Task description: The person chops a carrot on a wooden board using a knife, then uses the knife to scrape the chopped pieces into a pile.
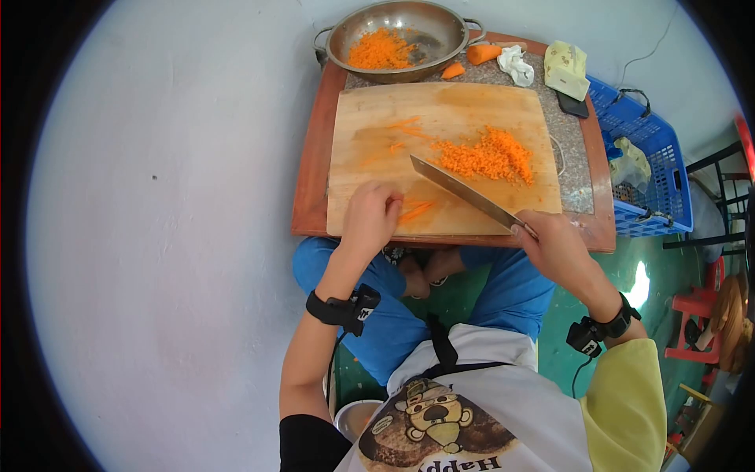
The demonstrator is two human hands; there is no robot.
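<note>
My right hand [552, 242] is closed round the handle of a kitchen knife [464, 189]. The broad blade slants up and left over the wooden cutting board [370, 110], just on the near side of a heap of finely chopped carrot [491, 155]. My left hand [373, 212] rests at the board's near left part with its fingers curled in. Whether anything is between those fingers is hidden. Beside its fingertips lie a few carrot strips [417, 210]. More thin carrot shreds [407, 124] are scattered on the board's far left part.
A two-handled metal pan [442, 49] with chopped carrot stands at the table's far left. Carrot pieces [483, 53], a crumpled tissue [516, 66], a tissue pack [566, 69] and a dark phone [572, 105] lie behind the board. A blue basket [668, 161] stands right of the table.
</note>
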